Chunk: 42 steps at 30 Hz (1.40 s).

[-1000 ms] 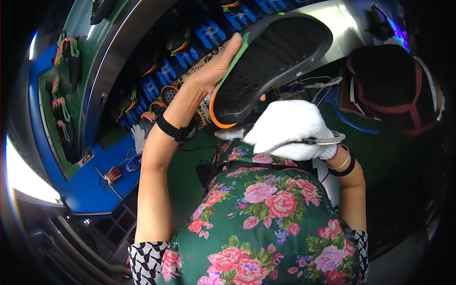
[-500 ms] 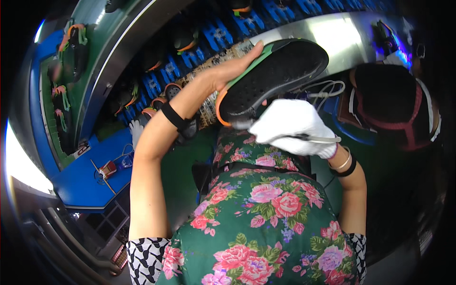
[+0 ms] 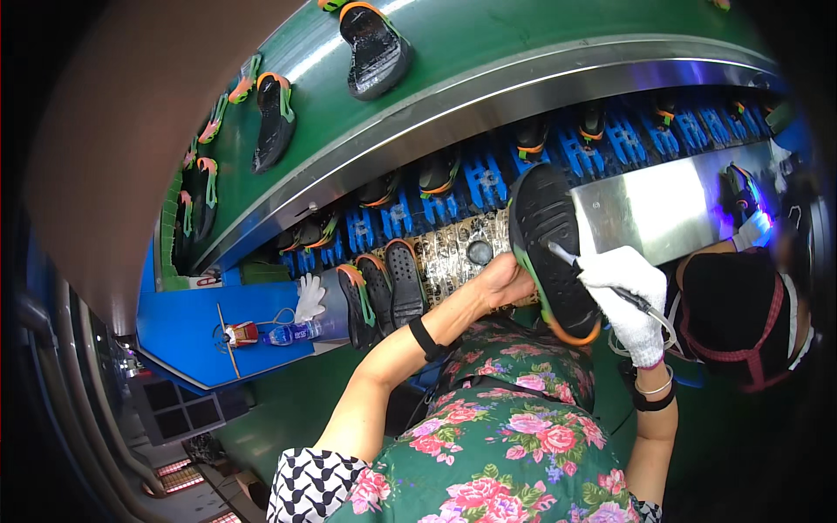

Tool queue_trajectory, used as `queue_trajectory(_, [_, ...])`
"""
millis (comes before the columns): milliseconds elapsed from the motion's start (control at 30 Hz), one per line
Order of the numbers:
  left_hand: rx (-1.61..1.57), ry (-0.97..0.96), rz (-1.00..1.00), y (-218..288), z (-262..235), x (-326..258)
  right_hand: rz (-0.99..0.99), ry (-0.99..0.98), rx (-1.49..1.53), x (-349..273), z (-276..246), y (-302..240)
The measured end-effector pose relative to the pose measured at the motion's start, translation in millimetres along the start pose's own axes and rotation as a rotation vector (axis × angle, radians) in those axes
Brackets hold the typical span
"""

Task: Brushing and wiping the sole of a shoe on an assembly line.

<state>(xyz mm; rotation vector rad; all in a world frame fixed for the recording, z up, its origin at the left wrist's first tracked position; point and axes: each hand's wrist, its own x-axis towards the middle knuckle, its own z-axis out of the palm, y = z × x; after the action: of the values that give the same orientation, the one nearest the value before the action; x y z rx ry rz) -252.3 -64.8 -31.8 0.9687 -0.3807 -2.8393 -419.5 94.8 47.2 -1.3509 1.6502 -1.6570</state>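
My left hand point(image 3: 500, 281) grips a shoe point(image 3: 547, 228) from behind, sole facing me. The sole is black with a green and orange rim, and it stands nearly upright in front of my chest. My right hand point(image 3: 629, 295), in a white glove, holds a thin brush-like tool point(image 3: 600, 276) whose tip touches the sole near its right edge. A black band sits on my left wrist, and bracelets and a black band on my right.
Several black soles point(image 3: 377, 298) lean on the blue table point(image 3: 187, 324) to the left, by a white glove point(image 3: 308, 296) and a plastic bottle point(image 3: 293, 332). Blue racks point(image 3: 482, 181) carry shoes behind. A green conveyor point(image 3: 453, 44) carries soles above. A person in a black cap point(image 3: 731, 305) sits right.
The shoe has swung from lying flat to nearly upright, and my right hand has risen beside it. The view has tilted up, showing more of the conveyor.
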Motion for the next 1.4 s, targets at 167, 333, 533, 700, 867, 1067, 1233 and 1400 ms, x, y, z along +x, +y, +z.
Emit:
queue_trajectory(167, [0.351, -0.245, -0.078, 14, -26, -13, -0.071, -0.039, -0.063, -4, 0, -7])
queue_trajectory(333, [-0.382, -0.352, -0.099, 9, -12, -33, -0.144, 0.057, -0.116, -16, 11, -22])
queue_trajectory(533, [-0.539, -0.496, -0.130, 8, 12, -50, -0.225, 0.137, -0.097, -11, 8, -32])
queue_trajectory(700, [-0.317, -0.369, 0.043, -4, -11, -30, -0.357, 0.174, -0.221, -3, 8, -30])
queue_trajectory(867, [-0.292, -0.335, -0.012, -18, -4, -23, -0.413, 0.164, -0.329, -1, 3, -33])
queue_trajectory(1067, [-0.370, -0.365, -0.101, -31, 5, -29, -0.458, 0.213, -0.400, 8, 14, -38])
queue_trajectory(1233, [-0.091, -0.065, -0.029, -50, -46, -9, -0.434, 0.135, -0.275, 0, 27, -43])
queue_trajectory(1400, [-0.545, -0.489, -0.140, -32, 24, -23, -0.186, 0.241, -0.094, -10, 32, -34])
